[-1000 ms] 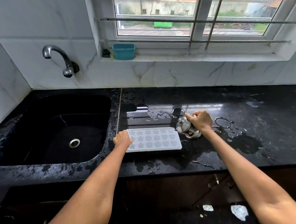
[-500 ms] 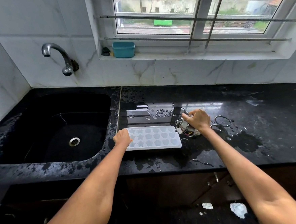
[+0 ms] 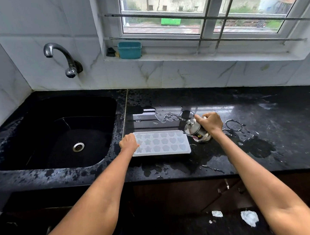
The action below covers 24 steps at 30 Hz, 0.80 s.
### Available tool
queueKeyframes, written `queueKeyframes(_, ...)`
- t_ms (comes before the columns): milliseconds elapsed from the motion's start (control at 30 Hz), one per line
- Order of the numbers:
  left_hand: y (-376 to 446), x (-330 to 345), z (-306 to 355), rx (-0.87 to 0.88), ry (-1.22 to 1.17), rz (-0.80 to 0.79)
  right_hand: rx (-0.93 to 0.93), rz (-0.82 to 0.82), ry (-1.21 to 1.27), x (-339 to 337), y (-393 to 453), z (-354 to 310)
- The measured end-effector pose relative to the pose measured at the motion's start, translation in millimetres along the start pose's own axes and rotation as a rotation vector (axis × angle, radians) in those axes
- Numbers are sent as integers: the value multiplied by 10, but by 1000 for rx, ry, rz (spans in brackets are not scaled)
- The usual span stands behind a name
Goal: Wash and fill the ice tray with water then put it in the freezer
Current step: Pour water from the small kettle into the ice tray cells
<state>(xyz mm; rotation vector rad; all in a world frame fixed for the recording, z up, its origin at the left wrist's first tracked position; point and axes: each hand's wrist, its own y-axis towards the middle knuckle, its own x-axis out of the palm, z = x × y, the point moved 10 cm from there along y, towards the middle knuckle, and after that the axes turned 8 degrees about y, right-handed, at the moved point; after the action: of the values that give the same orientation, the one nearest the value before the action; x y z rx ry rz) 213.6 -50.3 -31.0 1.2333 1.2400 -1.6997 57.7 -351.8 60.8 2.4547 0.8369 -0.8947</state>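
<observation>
My left hand (image 3: 128,144) grips the nine o'clock end of the ice tray (image 3: 161,143), pinning it flat on the wet counter (image 3: 260,110), its long axis running nine to three. At the tray's three o'clock end, touching its far corner, my right hand (image 3: 210,122) wraps the steel pot (image 3: 197,131), tipped toward nine. Against a second ago, the pot sits more upright; the tray hasn't moved.

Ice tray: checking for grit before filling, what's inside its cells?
The ice tray shows star and heart cells, no debris. The left hand covers its left end.
</observation>
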Motion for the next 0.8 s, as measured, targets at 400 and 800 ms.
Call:
queueKeyframes(400, -4, 0, -2, 11, -18, 5, -38, -31, 33, 169, 29, -238)
queueKeyframes(800, -7, -4, -2, 26, -24, 18, -150, -108, -248, 310, -137, -433)
